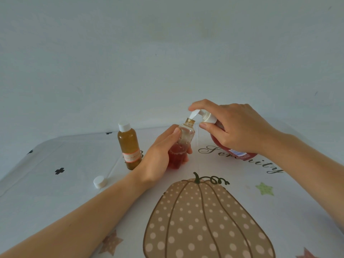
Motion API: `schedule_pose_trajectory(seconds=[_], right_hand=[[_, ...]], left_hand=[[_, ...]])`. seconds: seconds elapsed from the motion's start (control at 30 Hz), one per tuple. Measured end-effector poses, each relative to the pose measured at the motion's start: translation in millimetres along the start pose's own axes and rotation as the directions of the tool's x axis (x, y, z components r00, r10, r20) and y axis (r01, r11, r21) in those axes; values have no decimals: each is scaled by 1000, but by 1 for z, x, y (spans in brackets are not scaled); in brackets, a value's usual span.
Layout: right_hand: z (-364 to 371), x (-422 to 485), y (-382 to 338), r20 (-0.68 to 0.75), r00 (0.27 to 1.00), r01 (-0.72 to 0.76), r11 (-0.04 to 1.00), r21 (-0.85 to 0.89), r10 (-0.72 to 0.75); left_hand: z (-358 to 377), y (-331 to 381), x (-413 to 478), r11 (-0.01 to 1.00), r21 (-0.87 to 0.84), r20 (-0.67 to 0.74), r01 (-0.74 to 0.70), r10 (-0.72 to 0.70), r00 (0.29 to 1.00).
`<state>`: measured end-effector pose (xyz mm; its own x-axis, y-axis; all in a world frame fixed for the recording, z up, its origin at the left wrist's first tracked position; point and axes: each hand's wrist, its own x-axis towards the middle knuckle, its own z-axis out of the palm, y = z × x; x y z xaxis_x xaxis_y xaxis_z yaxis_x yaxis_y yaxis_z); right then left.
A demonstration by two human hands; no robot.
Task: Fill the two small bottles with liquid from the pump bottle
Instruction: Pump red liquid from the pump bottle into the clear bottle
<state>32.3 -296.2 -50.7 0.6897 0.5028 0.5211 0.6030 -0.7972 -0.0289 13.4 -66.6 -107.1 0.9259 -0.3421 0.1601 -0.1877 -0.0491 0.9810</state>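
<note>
Left hand [160, 157] is gripping the open bottle [183, 140] — part-filled, on the table [74, 164] — while the right hand [234, 127] is clasping the pump bottle [240, 155], nozzle at its mouth; the capped bottle [129, 146] is standing just left.

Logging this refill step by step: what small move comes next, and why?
Probably the right hand presses the pump head down: its nozzle sits over the open small bottle, which, gripped by the left hand, looks under half full.

Our left grip [158, 161] holds the uncapped small bottle [187, 133], partly red-filled; our right grip [236, 131] clasps the pump bottle [242, 154], spout [193, 114] at its mouth.
</note>
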Motion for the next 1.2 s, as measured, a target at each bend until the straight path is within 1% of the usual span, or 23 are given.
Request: schedule_pose_trajectory(seconds=[0.17, 0.5, 0.83, 1.2], right_hand=[[0, 0, 0, -4, 1000, -16, 1000, 17, 16], [-1, 0, 0, 23, 1000, 17, 1000, -7, -17], [0, -1, -2, 8, 1000, -21, 1000, 5, 21], [2, 0, 3, 34, 999, -11, 1000, 26, 10]], left_hand=[[1, 1, -1, 1000, 18, 9, -4, 4, 1000], [-1, -1, 1, 1000, 0, 7, -10, 10, 1000], [0, 0, 0, 1000, 12, 17, -4, 4, 1000], [0, -1, 1, 1000, -3, 5, 0, 0, 1000]])
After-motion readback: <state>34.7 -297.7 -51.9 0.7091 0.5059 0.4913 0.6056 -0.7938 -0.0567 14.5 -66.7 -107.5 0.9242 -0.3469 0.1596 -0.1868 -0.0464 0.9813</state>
